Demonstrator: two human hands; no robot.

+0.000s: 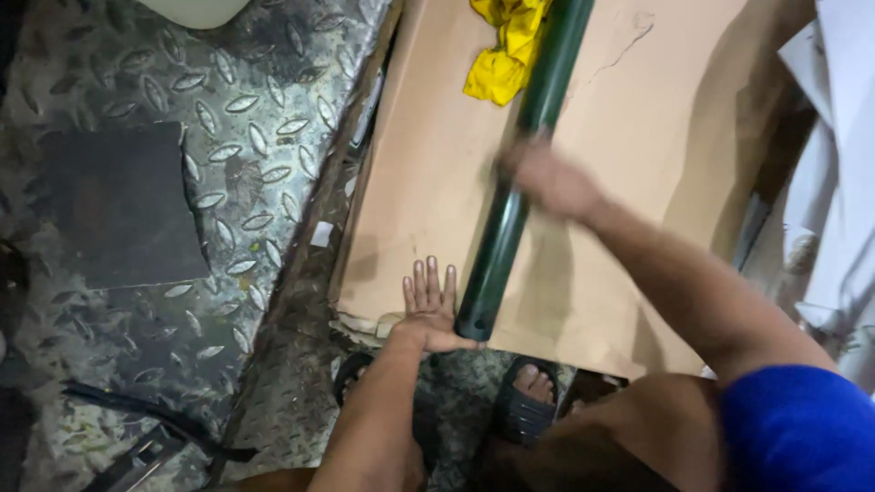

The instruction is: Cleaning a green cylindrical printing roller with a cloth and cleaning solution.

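Now left hand (428, 310) flat, open on cardboard (419, 155); right hand (547, 178) blurred, grip on green tube (510, 210) unclear.

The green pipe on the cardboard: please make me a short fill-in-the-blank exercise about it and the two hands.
1. The green pipe lies on a sheet of ____.
2. The left hand rests flat beside the pipe's ____ end.
3. The right hand is on the pipe, and its picture is ____.
4. The cloth beside the pipe's far part is ____.

Missing words: cardboard; near; blurred; yellow
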